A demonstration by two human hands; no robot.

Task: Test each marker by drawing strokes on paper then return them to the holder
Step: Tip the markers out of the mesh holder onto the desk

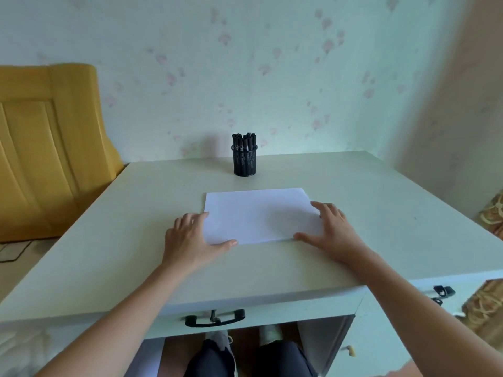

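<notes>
Nearest, a black drawer handle (215,318) hangs under the desk (109,227) edge. On the desk, 2 hands lie flat with fingers spread, gripping nothing: the left hand (190,238) rests on the paper's (258,216) near left corner, the right hand (330,229) on its right edge. The paper is blank. Farther back, apart from the sheet, a black holder (245,165) stands upright, full of black markers (244,141).
</notes>
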